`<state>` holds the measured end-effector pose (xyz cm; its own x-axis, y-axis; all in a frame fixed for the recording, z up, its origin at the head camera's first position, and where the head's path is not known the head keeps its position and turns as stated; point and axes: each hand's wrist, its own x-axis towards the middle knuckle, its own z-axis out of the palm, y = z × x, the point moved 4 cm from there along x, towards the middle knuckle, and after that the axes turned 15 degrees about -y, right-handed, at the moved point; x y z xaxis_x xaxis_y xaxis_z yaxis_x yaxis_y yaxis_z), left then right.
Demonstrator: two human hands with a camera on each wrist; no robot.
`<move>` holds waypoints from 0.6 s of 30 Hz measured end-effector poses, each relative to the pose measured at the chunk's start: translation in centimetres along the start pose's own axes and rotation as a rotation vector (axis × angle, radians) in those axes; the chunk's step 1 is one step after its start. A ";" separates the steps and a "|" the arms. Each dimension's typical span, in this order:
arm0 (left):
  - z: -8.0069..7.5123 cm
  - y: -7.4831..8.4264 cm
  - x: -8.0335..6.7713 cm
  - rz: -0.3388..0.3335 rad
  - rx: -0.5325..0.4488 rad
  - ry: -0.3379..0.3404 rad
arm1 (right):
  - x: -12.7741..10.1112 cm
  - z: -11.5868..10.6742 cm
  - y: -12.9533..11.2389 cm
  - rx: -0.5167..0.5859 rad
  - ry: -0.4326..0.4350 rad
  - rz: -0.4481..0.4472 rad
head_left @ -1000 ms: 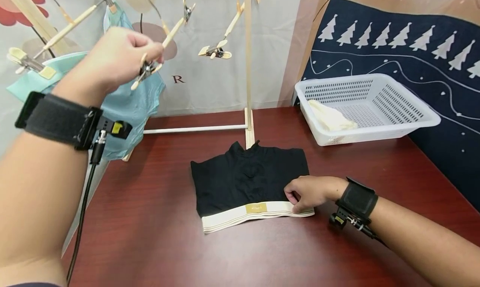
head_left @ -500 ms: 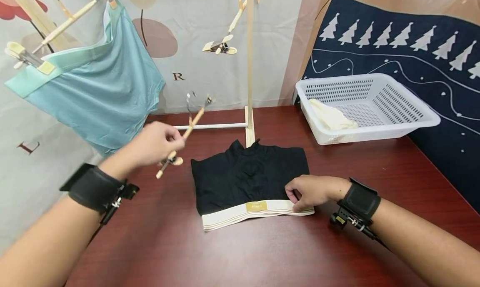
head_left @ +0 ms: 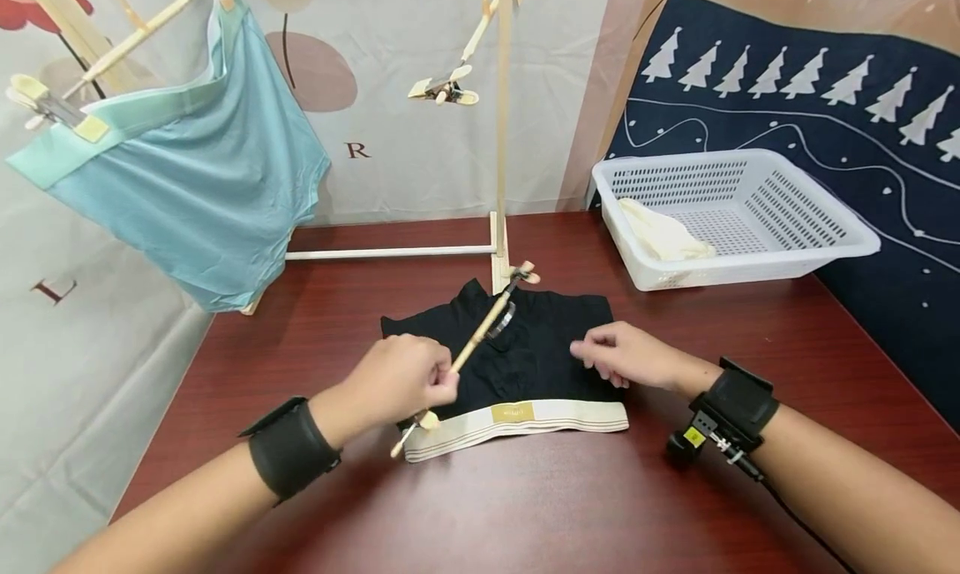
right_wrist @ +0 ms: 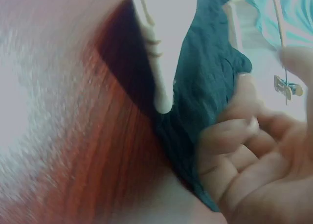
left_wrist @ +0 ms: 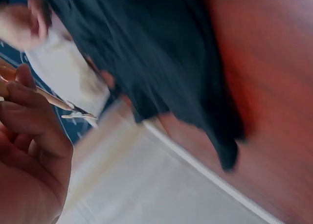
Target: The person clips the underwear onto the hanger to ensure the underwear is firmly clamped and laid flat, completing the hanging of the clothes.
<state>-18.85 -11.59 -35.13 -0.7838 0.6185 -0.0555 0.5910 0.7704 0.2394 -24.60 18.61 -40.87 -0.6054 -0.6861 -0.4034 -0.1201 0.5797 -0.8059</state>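
Left hand [head_left: 401, 381] grips a wooden clip hanger [head_left: 468, 349] slanting over black underwear [head_left: 510, 349]; right hand [head_left: 626, 356] hovers loose-fingered just right.

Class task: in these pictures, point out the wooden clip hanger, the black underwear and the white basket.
wooden clip hanger [head_left: 480, 334], head view, on the middle of its wooden rod.
black underwear [head_left: 540, 353], head view, on the dark cloth above the cream waistband.
white basket [head_left: 813, 253], head view, on its front rim.

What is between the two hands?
In the head view, the black shorts lie between the left hand and right hand, with the wooden hanger stick above.
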 end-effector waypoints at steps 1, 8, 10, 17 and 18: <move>0.4 0.7 0.1 0.032 0.029 0.007 | -0.1 -0.2 0.2 0.096 0.022 0.013; 2.8 4.5 -0.1 0.304 0.252 0.124 | -1.4 0.4 0.2 0.461 -0.026 0.024; 3.3 5.1 -0.2 0.374 0.285 0.154 | -2.2 0.8 0.2 0.437 -0.053 0.047; 4.8 5.7 -0.7 0.467 0.375 0.087 | -5.2 2.1 0.8 0.327 -0.209 0.058; 5.1 5.7 -0.7 0.467 0.385 0.055 | -5.6 2.4 0.9 0.325 -0.245 0.053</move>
<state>-13.94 -6.85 -38.64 -0.4280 0.9035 0.0237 0.8931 0.4268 -0.1421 -19.45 21.91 -40.43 -0.3945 -0.7661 -0.5075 0.1853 0.4746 -0.8605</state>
